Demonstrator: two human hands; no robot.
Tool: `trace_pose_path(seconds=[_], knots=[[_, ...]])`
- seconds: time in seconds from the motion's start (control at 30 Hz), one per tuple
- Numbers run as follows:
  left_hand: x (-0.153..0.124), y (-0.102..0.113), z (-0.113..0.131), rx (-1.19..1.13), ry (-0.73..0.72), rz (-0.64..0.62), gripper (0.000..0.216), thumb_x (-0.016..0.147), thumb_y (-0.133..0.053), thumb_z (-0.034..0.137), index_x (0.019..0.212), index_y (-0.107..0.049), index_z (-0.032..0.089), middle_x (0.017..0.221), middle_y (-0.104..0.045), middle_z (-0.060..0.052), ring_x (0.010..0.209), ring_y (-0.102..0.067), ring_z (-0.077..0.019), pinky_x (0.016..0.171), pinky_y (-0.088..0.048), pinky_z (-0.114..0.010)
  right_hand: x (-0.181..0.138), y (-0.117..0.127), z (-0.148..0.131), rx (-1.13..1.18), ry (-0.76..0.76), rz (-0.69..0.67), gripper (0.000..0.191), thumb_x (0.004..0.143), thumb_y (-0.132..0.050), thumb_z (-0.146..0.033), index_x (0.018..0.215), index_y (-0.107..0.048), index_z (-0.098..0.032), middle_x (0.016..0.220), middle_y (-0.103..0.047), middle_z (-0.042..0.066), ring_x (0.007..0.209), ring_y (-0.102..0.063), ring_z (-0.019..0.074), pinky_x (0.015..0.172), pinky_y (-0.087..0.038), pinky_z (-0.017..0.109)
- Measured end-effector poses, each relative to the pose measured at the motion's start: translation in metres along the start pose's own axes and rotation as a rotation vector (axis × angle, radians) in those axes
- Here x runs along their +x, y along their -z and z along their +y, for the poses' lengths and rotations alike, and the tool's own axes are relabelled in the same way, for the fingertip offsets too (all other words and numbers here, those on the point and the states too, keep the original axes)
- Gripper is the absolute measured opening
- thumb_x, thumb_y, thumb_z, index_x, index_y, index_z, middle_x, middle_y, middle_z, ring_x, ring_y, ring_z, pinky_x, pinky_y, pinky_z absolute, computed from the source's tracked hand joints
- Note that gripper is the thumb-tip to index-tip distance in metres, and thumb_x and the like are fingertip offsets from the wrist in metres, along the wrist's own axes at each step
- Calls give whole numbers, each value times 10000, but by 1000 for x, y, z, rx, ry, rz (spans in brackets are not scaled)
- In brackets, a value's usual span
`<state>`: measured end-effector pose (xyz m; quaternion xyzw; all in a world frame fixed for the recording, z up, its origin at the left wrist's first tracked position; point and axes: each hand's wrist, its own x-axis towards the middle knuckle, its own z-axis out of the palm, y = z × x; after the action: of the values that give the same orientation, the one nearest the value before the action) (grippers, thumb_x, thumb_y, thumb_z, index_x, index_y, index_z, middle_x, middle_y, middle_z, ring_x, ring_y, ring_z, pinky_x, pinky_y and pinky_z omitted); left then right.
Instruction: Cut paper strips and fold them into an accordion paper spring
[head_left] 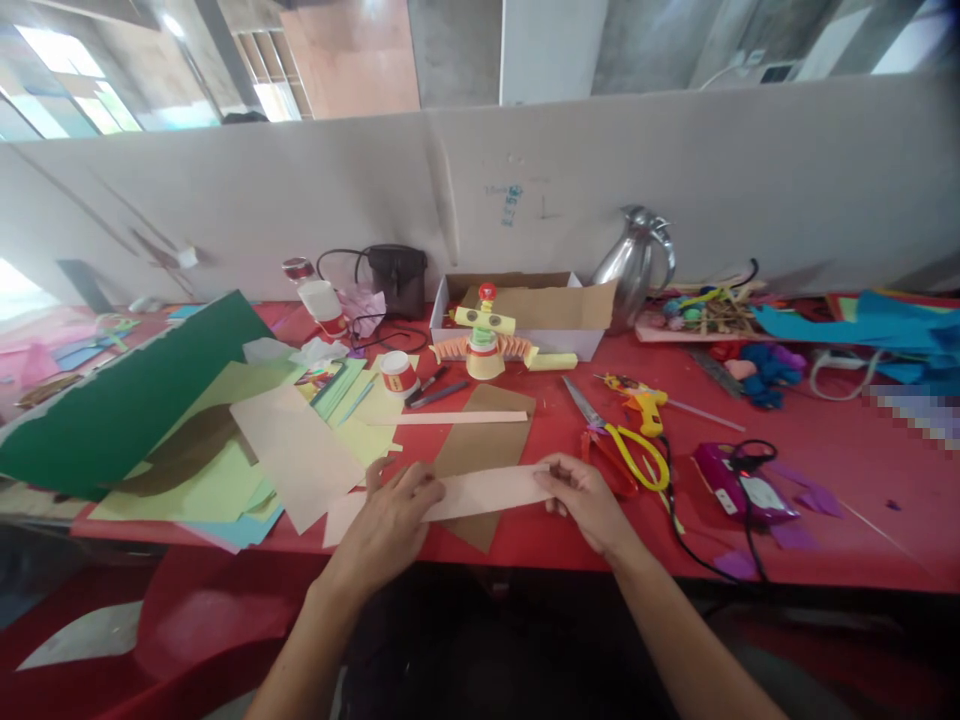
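A pale pink paper strip [487,492] stretches level between my two hands, close to the table's front edge. My right hand [581,500] pinches its right end between thumb and fingers. Curled over the left part is my left hand [397,515], gripping it; the strip's left end shows past the wrist. Beneath lies a brown card [487,440], with a narrower pink strip [465,418] across it. A pale pink sheet [292,450] rests left of my left hand. Behind stands a paper figure [486,340] with a yellow head, a red ball on top and pleated pink arms.
Right of my hands are yellow-handled scissors [634,450], a yellow glue gun [645,405] and a purple box [742,485] with cables. A white cup [399,375] and pens [439,393] sit behind. Further back are a cardboard box [525,325] and a metal jug [634,265]. Green board [150,390] leans left.
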<state>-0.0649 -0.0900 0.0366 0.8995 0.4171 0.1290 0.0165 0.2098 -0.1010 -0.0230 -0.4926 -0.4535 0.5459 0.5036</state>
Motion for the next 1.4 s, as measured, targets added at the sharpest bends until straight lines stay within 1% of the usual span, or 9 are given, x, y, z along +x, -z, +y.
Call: trace_pose_path(seconds=[0.1,0.23,0.33,0.7,0.83,0.97,1.03,1.1,1.4], knots=[[-8,2,-10,-13,29,-1,282,787,-420,32,868,-607,228,997,-623,-43,854,-625,-188,1054,-222,-512,0,0,1,36,1,4,230,778,-690,-411,852,-634,-201,649,-567,-37,493,-486,80,439,-316,205],[-14,-1,-22,-57,56,5,241,870,-432,116,856,-641,237,956,-648,-23,844,-632,-172,1042,-238,-477,-2,-1,-1,48,-1,-23,402,807,-663,-381,1183,-580,-267,711,-592,-41,499,-512,83,439,-319,198],[-17,-6,-29,-88,77,27,253,894,-455,166,903,-687,267,994,-673,-21,871,-641,-175,1045,-242,-471,-3,-2,-2,15,17,-48,470,826,-638,-369,1279,-550,-279,702,-586,-39,514,-538,93,441,-328,199],[-26,-14,-37,-67,78,101,291,917,-460,206,962,-729,307,1012,-716,-23,911,-647,-180,1058,-261,-478,1,-3,9,-86,-1,-3,316,813,-637,-398,1041,-708,-191,618,-647,7,519,-560,132,501,-402,244],[-26,-12,-35,-51,94,134,290,919,-452,203,944,-726,295,1008,-724,-21,923,-644,-191,1039,-274,-474,-2,-2,7,-149,20,-16,310,839,-588,-364,1077,-702,-203,821,-714,47,556,-588,132,523,-440,256],[-28,-11,-36,-66,139,170,287,908,-450,183,933,-720,278,1009,-729,-31,951,-641,-205,1026,-291,-469,-8,2,0,-215,177,-171,394,766,-551,-165,1124,-692,-249,1181,-677,50,990,-649,222,837,-520,356],[-28,-11,-38,-73,158,186,283,901,-454,176,919,-718,276,1008,-729,-29,957,-643,-205,1023,-298,-464,-10,3,-1,-237,243,-238,504,705,-511,-77,1145,-679,-255,1210,-667,38,1158,-586,235,995,-454,403],[-29,-10,-39,-73,163,193,281,901,-455,169,913,-716,274,1003,-730,-24,951,-646,-199,1019,-301,-460,-9,3,0,-266,270,-241,529,705,-492,-55,1163,-665,-255,1208,-668,42,1170,-587,228,1027,-437,425],[-29,-17,-41,-49,151,316,267,925,-466,196,901,-725,256,956,-731,-19,912,-657,-174,999,-316,-437,-3,2,6,-288,257,-134,383,766,-724,-280,1146,-685,-257,1212,-665,70,1150,-601,232,1004,-471,398]])
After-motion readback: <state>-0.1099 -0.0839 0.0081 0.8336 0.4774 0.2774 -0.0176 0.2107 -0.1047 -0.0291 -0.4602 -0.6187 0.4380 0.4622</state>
